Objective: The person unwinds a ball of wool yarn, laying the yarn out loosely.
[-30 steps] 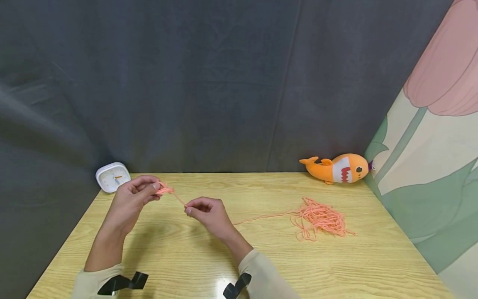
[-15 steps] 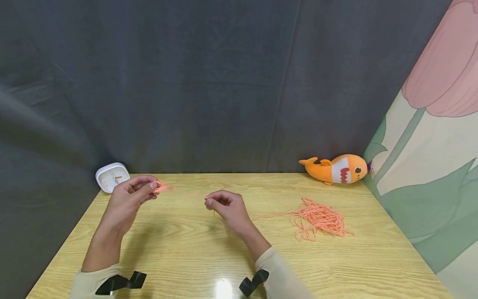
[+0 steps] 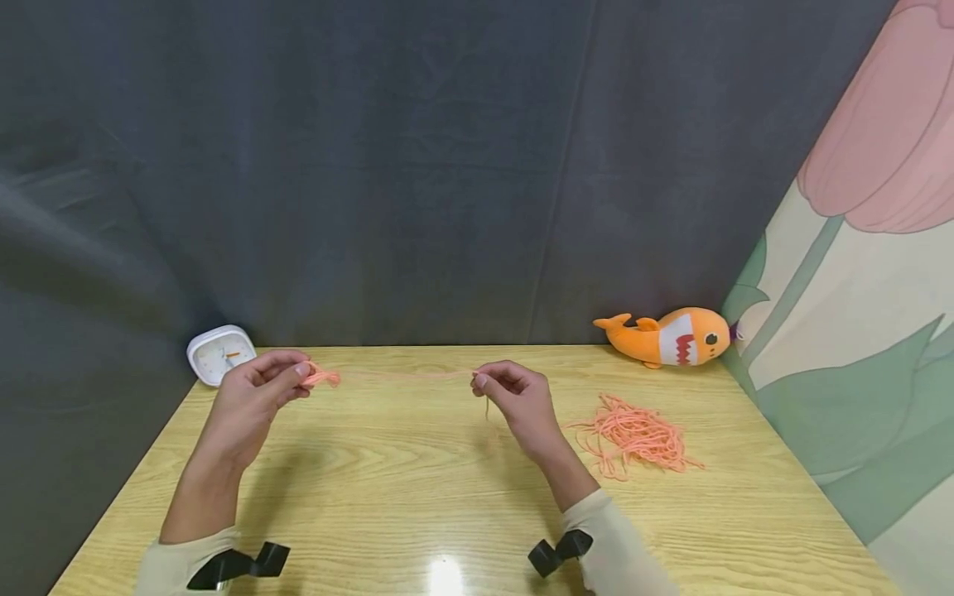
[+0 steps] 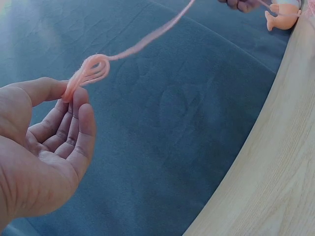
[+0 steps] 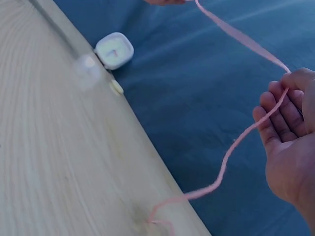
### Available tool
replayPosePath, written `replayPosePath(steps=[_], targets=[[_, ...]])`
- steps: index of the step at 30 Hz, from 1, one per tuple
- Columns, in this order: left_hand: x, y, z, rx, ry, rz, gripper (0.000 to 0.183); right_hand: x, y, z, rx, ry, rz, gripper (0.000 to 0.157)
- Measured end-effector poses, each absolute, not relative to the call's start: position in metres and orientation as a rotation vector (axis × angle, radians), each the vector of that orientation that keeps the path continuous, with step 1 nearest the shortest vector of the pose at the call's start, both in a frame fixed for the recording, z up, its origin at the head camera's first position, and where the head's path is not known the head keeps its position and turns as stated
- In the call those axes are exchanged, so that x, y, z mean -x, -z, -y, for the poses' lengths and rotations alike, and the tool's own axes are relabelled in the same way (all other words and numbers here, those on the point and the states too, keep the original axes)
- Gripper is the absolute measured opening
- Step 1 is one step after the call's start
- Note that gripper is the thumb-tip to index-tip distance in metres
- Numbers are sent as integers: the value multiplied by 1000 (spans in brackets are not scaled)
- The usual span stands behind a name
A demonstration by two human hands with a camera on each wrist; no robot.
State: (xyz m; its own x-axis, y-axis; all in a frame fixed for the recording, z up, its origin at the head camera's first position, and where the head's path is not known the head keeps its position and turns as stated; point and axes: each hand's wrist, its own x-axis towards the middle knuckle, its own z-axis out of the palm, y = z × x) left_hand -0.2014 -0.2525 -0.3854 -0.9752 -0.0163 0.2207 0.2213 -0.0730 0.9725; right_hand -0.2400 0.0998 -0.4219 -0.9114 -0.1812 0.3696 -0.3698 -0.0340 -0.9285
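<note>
Between thumb and fingers, my left hand (image 3: pixel 249 406) pinches a small looped bundle of coral-pink yarn (image 4: pixel 88 73), held above the table's left side. A single strand (image 4: pixel 152 37) runs from those loops across to my right hand (image 3: pixel 522 406), which pinches it between thumb and fingertips. Past the right hand, the loose strand (image 5: pixel 229 155) hangs down to the tabletop, as the right wrist view shows. A tangled heap of the same yarn (image 3: pixel 641 434) lies on the table right of the right hand.
At the back left corner stands a white clock (image 3: pixel 221 354). An orange plush shark (image 3: pixel 674 338) lies at the back right. The wooden table (image 3: pixel 387 488) ends at a dark curtain (image 3: pixel 373 165), with a flower-patterned cloth (image 3: pixel 857 331) on the right.
My right hand has moved right and slightly up, drawing out the strand between the hands to a much longer span. The left hand has stayed nearly still with its loops.
</note>
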Motion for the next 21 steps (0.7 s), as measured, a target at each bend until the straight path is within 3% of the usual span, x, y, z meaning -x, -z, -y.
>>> replayPosePath(steps=[21], targets=[[202,387,253,286,2197,2011,17,243,413,-156,-471,-1992,2026,28]])
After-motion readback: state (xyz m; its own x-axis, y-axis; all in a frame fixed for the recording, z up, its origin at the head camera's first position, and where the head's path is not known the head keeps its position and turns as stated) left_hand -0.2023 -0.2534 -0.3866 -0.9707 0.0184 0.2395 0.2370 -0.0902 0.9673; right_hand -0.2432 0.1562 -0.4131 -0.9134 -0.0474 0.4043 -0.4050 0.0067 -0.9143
